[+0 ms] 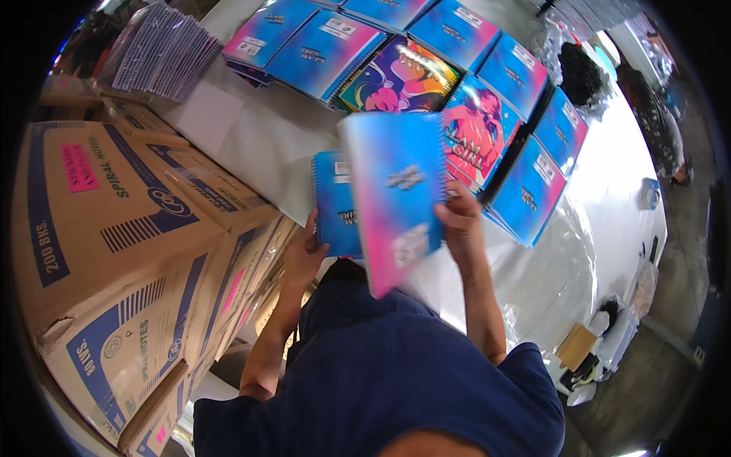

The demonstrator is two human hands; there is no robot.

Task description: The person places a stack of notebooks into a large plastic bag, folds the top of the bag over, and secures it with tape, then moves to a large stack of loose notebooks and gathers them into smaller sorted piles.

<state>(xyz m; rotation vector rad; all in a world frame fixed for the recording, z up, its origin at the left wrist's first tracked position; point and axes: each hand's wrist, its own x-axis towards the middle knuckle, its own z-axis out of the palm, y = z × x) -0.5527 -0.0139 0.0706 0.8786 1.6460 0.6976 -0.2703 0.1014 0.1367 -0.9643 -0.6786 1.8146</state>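
My right hand (pixel 461 222) grips a blue-and-pink spiral notebook (pixel 396 213) by its coiled edge. This notebook is raised, tilted and slightly blurred. Partly behind it, a second blue spiral notebook (pixel 330 217) has a white label near its top. My left hand (pixel 304 259) is closed on that one's lower left edge; whether more notebooks lie under it is hidden. Beyond my hands, a colourful spiral notebook (pixel 398 78) and one with a pink figure (pixel 480 129) lie front up among stacks of blue-and-pink notebooks (pixel 321 49).
Large brown cartons (pixel 99 206) are stacked close on my left. At the far left stand spiral notebooks in rows (pixel 160 49). The white table (pixel 601 206) carries clear plastic. A person (pixel 651 114) is at the far right, and a small brown box (pixel 576 346) lies at the lower right.
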